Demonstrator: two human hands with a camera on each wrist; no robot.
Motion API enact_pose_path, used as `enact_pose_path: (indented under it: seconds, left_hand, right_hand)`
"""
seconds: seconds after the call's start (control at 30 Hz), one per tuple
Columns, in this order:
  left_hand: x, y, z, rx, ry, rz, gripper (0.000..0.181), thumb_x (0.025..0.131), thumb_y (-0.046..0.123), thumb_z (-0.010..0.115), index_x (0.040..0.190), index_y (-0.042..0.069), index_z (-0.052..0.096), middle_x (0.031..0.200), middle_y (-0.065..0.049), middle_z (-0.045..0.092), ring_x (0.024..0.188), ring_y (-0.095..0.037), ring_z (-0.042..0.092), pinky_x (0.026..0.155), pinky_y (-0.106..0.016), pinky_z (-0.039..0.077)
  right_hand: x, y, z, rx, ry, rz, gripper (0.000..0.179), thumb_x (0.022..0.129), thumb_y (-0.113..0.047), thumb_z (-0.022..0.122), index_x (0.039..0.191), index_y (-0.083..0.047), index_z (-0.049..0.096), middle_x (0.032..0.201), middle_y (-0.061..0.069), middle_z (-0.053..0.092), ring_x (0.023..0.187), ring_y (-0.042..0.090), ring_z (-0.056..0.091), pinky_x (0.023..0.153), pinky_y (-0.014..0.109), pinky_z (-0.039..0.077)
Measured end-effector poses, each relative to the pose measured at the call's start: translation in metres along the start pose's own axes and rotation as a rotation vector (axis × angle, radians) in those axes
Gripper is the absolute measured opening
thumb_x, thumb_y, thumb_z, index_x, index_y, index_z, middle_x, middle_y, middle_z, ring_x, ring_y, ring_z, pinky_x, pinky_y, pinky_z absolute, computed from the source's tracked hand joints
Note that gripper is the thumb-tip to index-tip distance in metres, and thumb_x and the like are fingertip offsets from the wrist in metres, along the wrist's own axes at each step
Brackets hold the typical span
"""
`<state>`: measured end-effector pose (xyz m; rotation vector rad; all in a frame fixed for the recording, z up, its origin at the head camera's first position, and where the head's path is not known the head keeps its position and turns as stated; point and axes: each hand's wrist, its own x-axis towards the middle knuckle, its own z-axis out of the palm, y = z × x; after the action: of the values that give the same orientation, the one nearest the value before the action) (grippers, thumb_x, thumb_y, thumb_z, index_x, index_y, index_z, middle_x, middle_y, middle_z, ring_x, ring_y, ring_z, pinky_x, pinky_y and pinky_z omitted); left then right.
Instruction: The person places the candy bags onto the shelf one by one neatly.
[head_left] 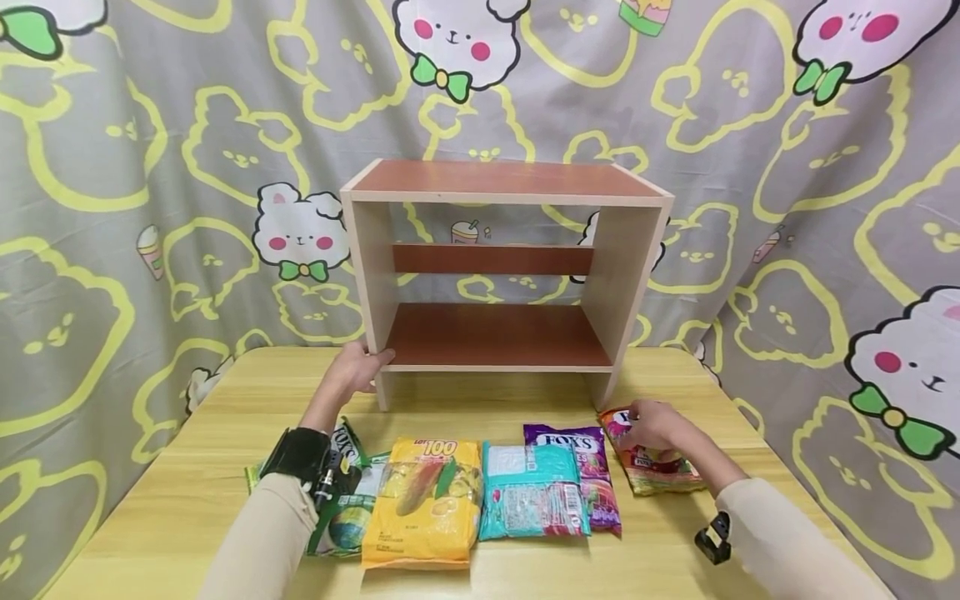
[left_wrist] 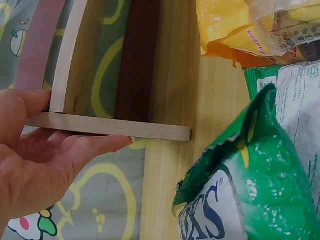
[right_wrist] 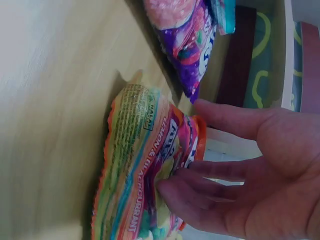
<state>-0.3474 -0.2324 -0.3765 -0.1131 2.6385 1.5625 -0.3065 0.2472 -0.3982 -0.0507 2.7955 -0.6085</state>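
Note:
My left hand [head_left: 358,367] grips the left side panel of a small wooden shelf [head_left: 495,179], low on the panel at its front edge. In the left wrist view the thumb lies on one face of the panel [left_wrist: 110,125] and the fingers extend along the other. My right hand [head_left: 656,427] is over an orange Fox's candy bag [head_left: 660,473], right of the shelf's foot. In the right wrist view, fingertips [right_wrist: 172,187] rest on the bag's printed face while the thumb is spread apart near its top edge.
Along the wooden table [head_left: 247,383] lie a green Fox's bag [head_left: 348,525], a yellow mango candy bag [head_left: 423,508], a teal bag [head_left: 532,492] and a purple Fox's bag [head_left: 600,483]. The teal bag overlaps the purple one. A patterned curtain [head_left: 225,108] hangs behind and beside the table.

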Motion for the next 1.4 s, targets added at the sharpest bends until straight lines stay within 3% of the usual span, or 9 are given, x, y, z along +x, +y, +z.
enact_pose_path:
  seconds: [0.07,0.5,0.6,0.67,0.83,0.97,1.1,1.23,1.4]
  left_hand:
    - [-0.001,0.000,0.000,0.002,0.002,0.000,0.057,0.106,0.029,0.050,0.155,0.001,0.036,0.153,-0.027,0.043,0.139,-0.045,0.046,0.097,-0.053,0.056]
    - [-0.001,0.000,-0.001,0.010,-0.005,0.006,0.057,0.106,0.029,0.049,0.154,0.000,0.036,0.152,-0.028,0.043,0.138,-0.046,0.046,0.096,-0.052,0.057]
    - [-0.001,0.000,-0.002,0.007,-0.005,0.006,0.057,0.106,0.029,0.050,0.154,0.001,0.036,0.153,-0.027,0.042,0.139,-0.046,0.045,0.096,-0.053,0.056]
    - [-0.001,-0.001,-0.002,0.008,-0.008,0.011,0.058,0.106,0.029,0.049,0.155,0.001,0.035,0.153,-0.028,0.042,0.139,-0.047,0.045,0.096,-0.054,0.056]
    - [0.000,-0.001,-0.001,0.003,-0.010,0.011,0.058,0.106,0.028,0.049,0.156,0.002,0.034,0.153,-0.028,0.041,0.139,-0.047,0.045,0.096,-0.054,0.056]
    - [0.000,0.000,-0.001,0.004,-0.006,0.012,0.058,0.106,0.028,0.049,0.156,0.003,0.033,0.154,-0.027,0.041,0.139,-0.046,0.045,0.096,-0.053,0.057]
    - [-0.001,-0.001,-0.002,0.005,-0.009,0.010,0.058,0.107,0.028,0.049,0.157,0.003,0.032,0.155,-0.027,0.040,0.140,-0.047,0.044,0.097,-0.054,0.056]
    - [-0.001,-0.002,-0.002,0.005,-0.010,0.013,0.059,0.107,0.028,0.049,0.157,0.004,0.032,0.155,-0.027,0.040,0.140,-0.047,0.044,0.097,-0.055,0.056]
    - [-0.001,-0.001,-0.002,0.003,-0.008,0.012,0.058,0.106,0.028,0.049,0.156,0.003,0.033,0.154,-0.027,0.041,0.140,-0.047,0.044,0.097,-0.054,0.056]
  right_hand:
    - [0.001,-0.003,-0.001,0.012,-0.021,0.021,0.067,0.083,-0.019,0.081,0.132,0.012,0.049,0.121,0.036,0.054,0.087,0.034,0.060,0.056,0.042,0.060]
    - [0.001,0.003,-0.002,0.061,-0.039,0.012,0.060,0.082,-0.011,0.079,0.131,0.009,0.051,0.116,0.034,0.055,0.091,0.035,0.061,0.059,0.042,0.061]
    - [0.001,0.006,-0.004,0.098,-0.049,0.001,0.058,0.085,-0.011,0.075,0.133,0.010,0.050,0.107,0.027,0.058,0.083,0.029,0.061,0.060,0.040,0.061]
    - [0.002,0.009,-0.005,0.139,-0.061,-0.002,0.056,0.088,-0.011,0.072,0.135,0.011,0.050,0.089,0.018,0.057,0.069,0.022,0.056,0.059,0.038,0.060]
    - [0.002,0.021,-0.011,0.215,-0.067,-0.020,0.050,0.093,-0.011,0.065,0.135,0.013,0.051,0.063,0.004,0.043,0.055,0.013,0.041,0.055,0.031,0.052]
    - [0.001,0.031,-0.019,0.109,0.021,-0.051,0.044,0.092,-0.012,0.065,0.127,0.014,0.059,0.089,0.023,0.063,0.070,0.022,0.060,0.062,0.036,0.058]
    - [0.000,0.042,-0.027,0.005,0.084,-0.056,0.046,0.087,-0.015,0.070,0.122,0.014,0.061,0.115,0.035,0.063,0.085,0.031,0.065,0.071,0.042,0.057]
    - [-0.002,0.053,-0.030,0.040,0.066,-0.013,0.058,0.087,-0.018,0.073,0.126,0.021,0.053,0.105,0.034,0.062,0.080,0.029,0.063,0.070,0.044,0.058]
    - [-0.003,0.064,-0.030,0.142,-0.024,0.085,0.068,0.090,-0.025,0.073,0.128,0.025,0.045,0.089,0.021,0.055,0.077,0.025,0.055,0.070,0.042,0.059]
